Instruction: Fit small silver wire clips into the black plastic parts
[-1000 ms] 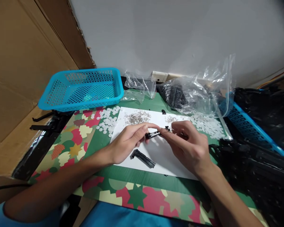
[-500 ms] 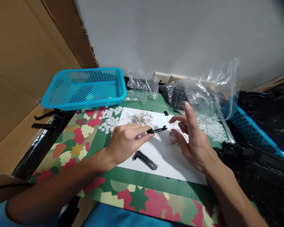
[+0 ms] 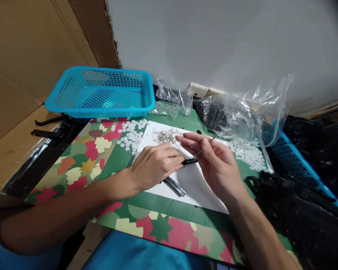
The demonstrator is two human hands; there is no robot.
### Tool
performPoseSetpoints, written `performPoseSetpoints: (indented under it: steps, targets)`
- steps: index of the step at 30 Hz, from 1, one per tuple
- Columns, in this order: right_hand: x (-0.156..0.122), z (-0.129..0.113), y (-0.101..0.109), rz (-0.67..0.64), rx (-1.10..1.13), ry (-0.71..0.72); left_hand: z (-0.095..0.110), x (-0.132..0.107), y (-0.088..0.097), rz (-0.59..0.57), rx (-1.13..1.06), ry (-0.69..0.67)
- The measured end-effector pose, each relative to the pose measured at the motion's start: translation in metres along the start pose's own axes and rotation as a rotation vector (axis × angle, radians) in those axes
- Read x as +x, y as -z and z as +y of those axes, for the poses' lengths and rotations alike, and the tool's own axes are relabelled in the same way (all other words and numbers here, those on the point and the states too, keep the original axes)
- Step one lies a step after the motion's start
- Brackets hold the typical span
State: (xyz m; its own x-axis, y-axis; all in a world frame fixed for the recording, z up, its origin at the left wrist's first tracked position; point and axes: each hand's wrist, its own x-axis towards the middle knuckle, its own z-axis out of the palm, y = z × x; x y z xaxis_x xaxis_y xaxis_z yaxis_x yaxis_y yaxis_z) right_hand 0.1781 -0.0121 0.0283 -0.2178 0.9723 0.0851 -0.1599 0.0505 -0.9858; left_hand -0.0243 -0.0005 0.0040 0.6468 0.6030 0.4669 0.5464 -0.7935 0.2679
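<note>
My left hand pinches a small black plastic part over the white sheet. Closed around a thin metal tool, my right hand brings its lower tip close to that part; whether they touch I cannot tell. The tool resembles tweezers, but the fingers cover most of it. Beneath my left hand a longer black plastic piece lies on the sheet, its upper end hidden. A pile of tiny metal pieces, like springs or pins, sits beyond my hands.
White round discs lie in a left group and a right group. At the back left stands a blue basket. Clear plastic bags line the wall. Black parts and another blue basket occupy the right side.
My right hand has gone from spread fingers to gripping the thin metal tool, and has come nearer the part in my left hand. The view has shifted slightly.
</note>
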Motion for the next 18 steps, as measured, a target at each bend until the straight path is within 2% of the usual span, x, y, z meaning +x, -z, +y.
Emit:
performPoseSetpoints:
  steps: [8,18]
  targets:
    - [-0.001,0.017,-0.007,-0.02,0.002,-0.035,0.002,0.002,-0.001,0.011,-0.012,-0.03]
    - [-0.006,0.016,-0.009,-0.005,-0.101,-0.033,0.002,0.0,-0.003,0.034,0.027,-0.078]
